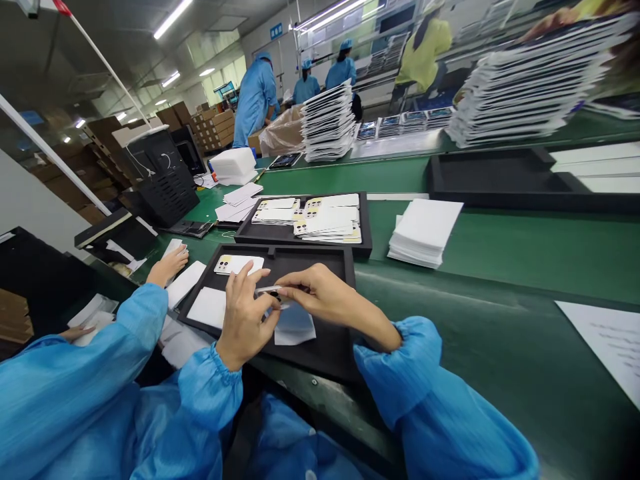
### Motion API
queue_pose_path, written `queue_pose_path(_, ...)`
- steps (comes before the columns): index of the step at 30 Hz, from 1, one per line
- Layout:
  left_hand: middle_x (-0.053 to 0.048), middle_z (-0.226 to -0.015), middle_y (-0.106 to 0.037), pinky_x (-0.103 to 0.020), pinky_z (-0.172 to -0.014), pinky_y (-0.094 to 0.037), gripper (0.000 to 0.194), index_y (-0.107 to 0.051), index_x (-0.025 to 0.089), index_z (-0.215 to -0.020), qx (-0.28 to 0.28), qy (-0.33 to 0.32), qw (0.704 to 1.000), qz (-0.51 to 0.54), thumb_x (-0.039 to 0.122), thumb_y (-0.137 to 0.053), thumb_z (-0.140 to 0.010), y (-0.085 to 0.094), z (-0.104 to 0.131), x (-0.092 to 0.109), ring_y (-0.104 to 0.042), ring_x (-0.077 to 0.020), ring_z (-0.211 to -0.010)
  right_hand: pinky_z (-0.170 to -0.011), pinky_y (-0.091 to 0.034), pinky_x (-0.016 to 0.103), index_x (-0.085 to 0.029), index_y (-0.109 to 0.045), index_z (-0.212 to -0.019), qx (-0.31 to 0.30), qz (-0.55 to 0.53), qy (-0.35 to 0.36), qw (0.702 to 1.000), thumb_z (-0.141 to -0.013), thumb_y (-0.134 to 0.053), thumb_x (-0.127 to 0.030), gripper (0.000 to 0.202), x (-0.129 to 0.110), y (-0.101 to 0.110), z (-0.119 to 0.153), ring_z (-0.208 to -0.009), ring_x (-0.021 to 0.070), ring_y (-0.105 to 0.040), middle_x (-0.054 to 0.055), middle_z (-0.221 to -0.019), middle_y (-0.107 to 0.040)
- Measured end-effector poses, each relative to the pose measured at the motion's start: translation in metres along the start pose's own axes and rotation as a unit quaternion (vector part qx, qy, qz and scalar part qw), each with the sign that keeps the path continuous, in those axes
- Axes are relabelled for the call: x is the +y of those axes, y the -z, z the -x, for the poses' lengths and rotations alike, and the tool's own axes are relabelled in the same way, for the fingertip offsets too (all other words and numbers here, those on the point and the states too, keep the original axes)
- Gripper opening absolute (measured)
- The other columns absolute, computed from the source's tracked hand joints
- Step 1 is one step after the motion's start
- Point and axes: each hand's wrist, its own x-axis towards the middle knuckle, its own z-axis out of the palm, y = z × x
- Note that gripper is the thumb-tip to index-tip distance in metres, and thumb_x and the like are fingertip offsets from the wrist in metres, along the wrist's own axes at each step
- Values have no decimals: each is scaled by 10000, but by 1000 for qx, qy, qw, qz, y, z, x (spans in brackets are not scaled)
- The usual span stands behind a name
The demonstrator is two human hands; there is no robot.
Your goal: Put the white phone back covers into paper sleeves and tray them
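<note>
A: My grip is a pinch on both sides: the left hand (247,313) holds an edge of a white phone panel (269,289) between thumb and index finger, and the right hand (320,293) pinches its other end.

B: Where is this panel exactly?

A: It is tilted, seen almost edge-on, above the black tray (333,350) and a bluish-white sheet (295,328).

B: How far are you with the work?

A: I judge that this piece is in the middle of handling, as it is not yet laid down. Near it in the tray lies another panel (239,265), camera side up.

B: And the others?

A: Behind, a second tray (369,233) bears a pile of similar panels (333,220). Whether they are finished or waiting, I cannot tell. A stack of white sheets (425,233) also remains, to the right.
</note>
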Motion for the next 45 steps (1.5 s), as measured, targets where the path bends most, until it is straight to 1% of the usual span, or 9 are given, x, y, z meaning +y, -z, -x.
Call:
queue_pose_path(11, -85, -1255, -555, -502, -1073, -451, 123, -691, 203, -901, 145, -2, 987, 73, 261, -726, -798, -7, 5, -5, -473, -281, -1316, -532, -340, 217, -131, -762, -845, 77, 17, 6, 997, -845, -561, -158, 203, 3, 2, -1, -510, 88, -460, 21, -645, -682)
queue_pose_path(18, -73, -1204, -627, -485, -1067, -462, 170, -689, 218, -938, 150, 52, 982, 102, 270, -743, -786, -9, 6, -6, -538, -263, -1259, -511, -336, 213, -127, -770, -872, 48, -8, 18, 999, -867, -563, -177, 213, 0, 4, 1, -542, 95, -504, 32, -703, -714)
queue_pose_path(20, -66, -1098, -680, -434, -995, -521, 324, -655, 212, -1028, 153, 153, 958, 188, 291, -785, -741, -13, 7, -6, -638, -228, -1104, -504, -335, 213, -127, -770, -872, 50, -8, 23, 998, -869, -569, -182, 208, 0, 4, 1, -537, 95, -514, 30, -695, -714)
queue_pose_path(23, -63, -970, -719, -369, -860, -578, 614, -568, 189, -1172, 98, 296, 873, 375, 343, -845, -647, -21, 10, -8, -700, -200, -894, -524, -373, 214, -130, -770, -876, 88, -10, 37, 995, -873, -576, -206, 208, 1, 5, 2, -559, 111, -561, 39, -714, -726)
queue_pose_path(26, -112, -1005, -718, -382, -853, -578, 717, -512, 153, -1217, 30, 348, 796, 493, 394, -841, -627, -29, 14, -6, -707, -226, -896, -568, -437, 223, -139, -773, -896, 143, -29, 49, 988, -873, -579, -243, 220, 1, 5, 1, -625, 140, -628, 60, -795, -752)
queue_pose_path(28, -154, -1186, -659, -429, -956, -536, 799, -451, 169, -1301, 58, 356, 818, 449, 396, -833, -638, -35, 17, 2, -667, -259, -1059, -560, -452, 232, -146, -773, -912, 197, -34, 43, 979, -864, -588, -267, 226, 2, 2, 1, -619, 148, -637, 62, -801, -756)
queue_pose_path(33, -197, -1520, -326, -543, -1163, -311, 1110, -236, 209, -1486, 162, 263, 940, 146, 425, -859, -593, -51, 20, 24, -317, -349, -1427, -527, -460, 247, -152, -767, -927, 317, -42, -3, 947, -844, -602, -307, 241, -3, -16, -2, -568, 148, -614, 66, -778, -748)
queue_pose_path(39, -204, -1378, -446, -503, -1058, -444, 936, -262, 175, -1474, 193, 203, 956, 85, 376, -767, -711, -58, 15, 14, -459, -335, -1315, -540, -466, 241, -156, -719, -1000, 312, -48, -6, 949, -866, -571, -305, 249, -6, -30, -3, -546, 133, -583, 39, -687, -693)
queue_pose_path(45, -164, -1309, -485, -442, -991, -496, 835, -292, 196, -1460, 210, 161, 961, 82, 289, -709, -742, -49, 13, 0, -511, -292, -1237, -587, -464, 247, -156, -716, -833, 190, -17, 62, 980, -866, -610, -333, 209, -3, -25, -4, -691, 156, -633, 89, -873, -729)
